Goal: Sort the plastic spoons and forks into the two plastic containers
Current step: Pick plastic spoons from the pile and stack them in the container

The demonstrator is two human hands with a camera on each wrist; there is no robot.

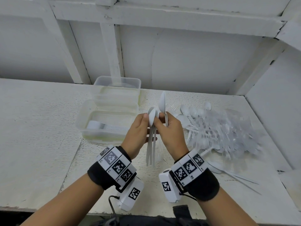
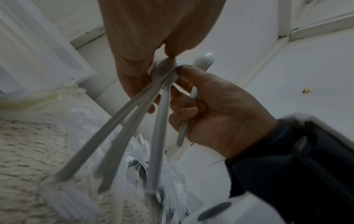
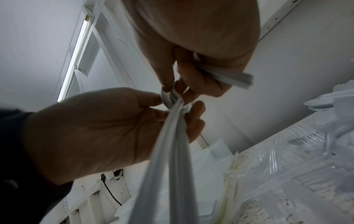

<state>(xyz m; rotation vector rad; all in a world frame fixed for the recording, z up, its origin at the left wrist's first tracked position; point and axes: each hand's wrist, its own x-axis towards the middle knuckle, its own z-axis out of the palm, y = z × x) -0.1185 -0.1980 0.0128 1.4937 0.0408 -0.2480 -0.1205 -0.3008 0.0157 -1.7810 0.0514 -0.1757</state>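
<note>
My left hand (image 1: 149,118) pinches a bunch of white plastic spoons (image 1: 152,141) just under their bowls, and the handles hang down and fan out. My right hand (image 1: 160,119) grips one more white spoon (image 1: 162,101) upright, while its thumb and forefinger touch the bunch. In the left wrist view the bunch (image 2: 124,128) fans toward the camera and the right hand (image 2: 191,94) is curled round its spoon handle (image 2: 182,133). The near container (image 1: 81,116) holds a row of forks (image 1: 107,126). The far container (image 1: 117,82) looks empty.
A loose heap of white and clear plastic cutlery (image 1: 219,128) lies on the white table to the right of my hands. A few pieces (image 1: 236,175) lie near the front right. White walls close off the back and the right side.
</note>
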